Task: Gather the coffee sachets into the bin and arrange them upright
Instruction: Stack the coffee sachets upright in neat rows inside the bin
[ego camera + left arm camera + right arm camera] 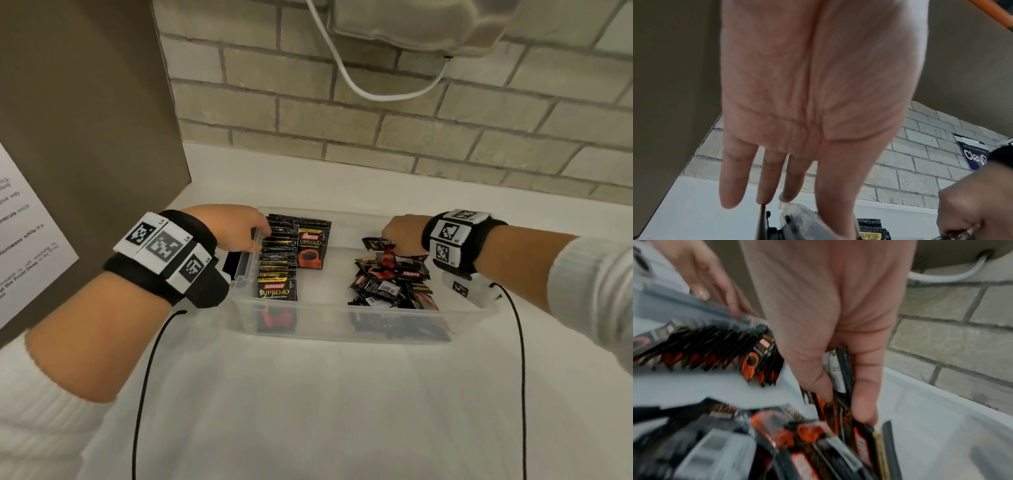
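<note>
A clear plastic bin [322, 304] stands on the white counter. Along its left side runs a row of upright black coffee sachets [277, 260], with one facing sachet leaning at the row's back. A loose pile of sachets [387, 287] lies in the bin's right half. My left hand [260, 236] reaches over the bin's left wall, its fingers [764, 186] straight and resting at the rim and the row's tops. My right hand [394, 243] is down in the pile; in the right wrist view its thumb and fingers pinch several sachets [840, 369] held on edge.
A brown cabinet panel [85, 120] with a paper notice rises at the left. A brick wall [411, 137] runs behind the counter, with a white cable [370, 92] and a beige appliance above. A black object [233, 262] lies outside the bin's left wall.
</note>
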{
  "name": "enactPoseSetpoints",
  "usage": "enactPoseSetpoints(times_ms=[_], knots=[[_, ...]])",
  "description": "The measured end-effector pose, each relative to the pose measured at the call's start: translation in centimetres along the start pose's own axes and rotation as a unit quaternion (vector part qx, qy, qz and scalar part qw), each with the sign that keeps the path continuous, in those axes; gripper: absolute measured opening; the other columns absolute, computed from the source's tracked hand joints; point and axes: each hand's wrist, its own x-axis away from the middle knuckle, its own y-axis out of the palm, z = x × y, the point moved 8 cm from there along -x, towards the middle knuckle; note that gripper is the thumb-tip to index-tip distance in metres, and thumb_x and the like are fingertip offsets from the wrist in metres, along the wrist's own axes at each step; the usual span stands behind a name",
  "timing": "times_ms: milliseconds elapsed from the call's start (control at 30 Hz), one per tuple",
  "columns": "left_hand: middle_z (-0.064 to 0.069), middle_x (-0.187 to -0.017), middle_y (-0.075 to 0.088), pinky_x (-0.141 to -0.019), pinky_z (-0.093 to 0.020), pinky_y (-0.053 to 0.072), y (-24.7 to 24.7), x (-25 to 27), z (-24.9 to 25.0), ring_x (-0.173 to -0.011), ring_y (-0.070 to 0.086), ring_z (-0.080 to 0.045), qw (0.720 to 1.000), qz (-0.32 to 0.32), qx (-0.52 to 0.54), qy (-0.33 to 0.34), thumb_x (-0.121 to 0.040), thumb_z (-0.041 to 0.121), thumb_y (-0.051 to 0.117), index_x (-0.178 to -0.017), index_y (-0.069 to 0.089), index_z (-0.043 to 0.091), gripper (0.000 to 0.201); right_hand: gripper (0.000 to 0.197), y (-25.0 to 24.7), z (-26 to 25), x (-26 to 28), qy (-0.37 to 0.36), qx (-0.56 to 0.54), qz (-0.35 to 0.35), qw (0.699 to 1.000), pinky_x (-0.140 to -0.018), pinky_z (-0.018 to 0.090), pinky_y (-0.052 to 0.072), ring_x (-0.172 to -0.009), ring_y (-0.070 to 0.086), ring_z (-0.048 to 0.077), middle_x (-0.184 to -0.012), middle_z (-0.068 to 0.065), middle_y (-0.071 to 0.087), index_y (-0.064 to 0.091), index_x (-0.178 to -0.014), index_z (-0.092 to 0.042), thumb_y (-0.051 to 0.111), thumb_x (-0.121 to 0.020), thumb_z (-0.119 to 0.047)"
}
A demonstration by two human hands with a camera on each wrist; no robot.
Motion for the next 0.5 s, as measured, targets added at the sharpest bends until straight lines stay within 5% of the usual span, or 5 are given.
enactPoseSetpoints(times_ms=[100, 200, 367, 500], knots=[[-0.003, -0.140, 0.045, -0.103, -0.030, 0.035, -0.9, 0.6, 0.2, -0.125, 0.044, -0.021, 0.999, 0.023, 0.024, 0.002, -0.094, 0.022, 0.051, -0.134, 0.045, 0.019, 0.041, 0.016, -2.4, 1.0, 1.4, 0.006, -0.049, 0.042, 0.998, -0.046, 0.018, 0.029, -0.060, 0.043, 0.018, -0.065, 0.001, 0.038, 0.045, -0.080, -0.006, 0.044, -0.094, -0.015], [0.000, -0.138, 0.046, -0.099, -0.026, 0.035, -3.2, 1.9, 1.7, -0.124, 0.045, -0.017, 0.989, 0.102, 0.099, 0.031, -0.095, 0.022, 0.049, -0.132, 0.047, 0.020, 0.038, 0.011, -5.0, 1.8, 3.4, 0.004, -0.225, 0.101, 0.969, -0.052, 0.024, 0.045, -0.053, 0.055, 0.014, -0.071, 0.004, 0.054, 0.052, -0.086, -0.005, 0.049, -0.091, -0.014], [0.007, -0.136, 0.048, -0.091, -0.015, 0.039, -4.4, 3.6, 7.3, -0.113, 0.049, -0.004, 0.923, 0.139, 0.341, 0.112, -0.095, 0.030, 0.047, -0.139, 0.037, 0.021, 0.046, 0.008, -8.0, -0.8, 6.2, -0.057, -0.539, 0.202, 0.815, -0.061, 0.025, 0.057, -0.062, 0.068, 0.014, -0.080, 0.007, 0.069, 0.062, -0.090, -0.006, 0.059, -0.086, -0.013], [0.009, -0.146, 0.034, -0.104, -0.035, 0.041, -3.0, 2.8, 9.5, -0.122, 0.049, -0.012, 0.869, 0.153, 0.453, 0.130, -0.090, 0.051, 0.044, -0.144, 0.018, 0.035, 0.062, 0.017, -8.1, -2.8, 6.1, -0.047, -0.645, 0.281, 0.709, -0.075, 0.046, 0.058, -0.074, 0.070, 0.030, -0.086, 0.015, 0.068, 0.061, -0.097, 0.001, 0.053, -0.089, -0.011]])
